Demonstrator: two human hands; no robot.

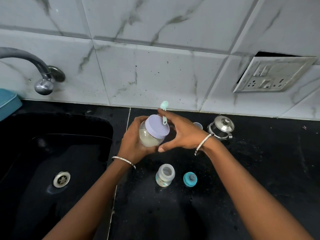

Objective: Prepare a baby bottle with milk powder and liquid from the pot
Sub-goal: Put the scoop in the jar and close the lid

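Observation:
My left hand grips a clear jar of pale milk powder, held tilted above the black counter. Its lilac lid is on, and my right hand wraps around the lid's edge. A small mint-green scoop sticks up between the fingers of my right hand. Below the hands, the open baby bottle stands on the counter without its top. Its teal nipple cap stands just to its right. The small steel pot with a lid sits behind my right wrist.
A black sink with a steel drain fills the left, under a steel tap. A small cup is partly hidden behind my right hand. A wall socket plate hangs at the upper right. A teal object sits at the far left.

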